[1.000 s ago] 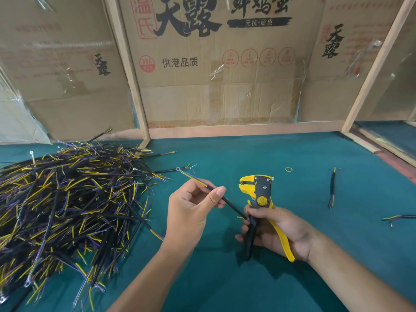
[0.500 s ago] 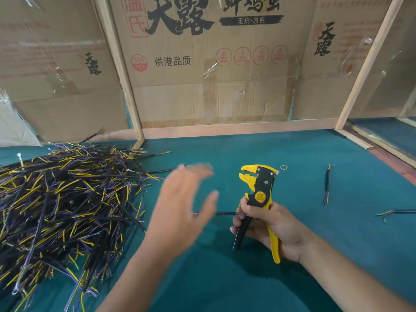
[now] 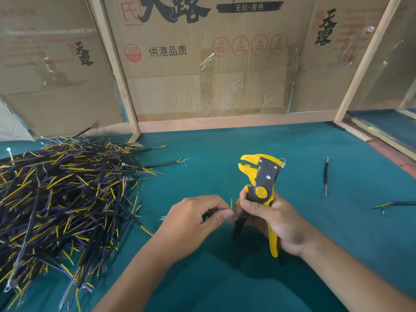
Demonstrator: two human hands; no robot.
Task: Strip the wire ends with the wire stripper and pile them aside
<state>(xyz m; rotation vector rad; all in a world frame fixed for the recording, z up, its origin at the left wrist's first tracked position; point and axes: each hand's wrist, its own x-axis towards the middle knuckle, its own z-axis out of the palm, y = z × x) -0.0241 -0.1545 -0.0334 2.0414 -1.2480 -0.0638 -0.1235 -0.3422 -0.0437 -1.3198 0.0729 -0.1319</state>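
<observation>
My right hand (image 3: 273, 218) grips the handles of the yellow and black wire stripper (image 3: 261, 174), which stands upright with its jaws pointing up and left. My left hand (image 3: 195, 218) pinches a short black wire (image 3: 231, 209) just left of the stripper's handles; its thin yellow and purple ends stick out between my two hands. My right fingertips touch the purple end. A big pile of black, yellow and purple wires (image 3: 60, 197) lies on the left of the green table (image 3: 213, 158).
Two loose wires lie to the right: one (image 3: 325, 176) near the stripper, another (image 3: 396, 204) by the right edge. A small yellow ring (image 3: 282, 160) sits behind the stripper's head. Cardboard walls (image 3: 202, 70) with wooden slats close the back.
My left hand held a wire up by the stripper, swung open and blurred, and now pinches a wire against my right hand. The stripper stands more upright.
</observation>
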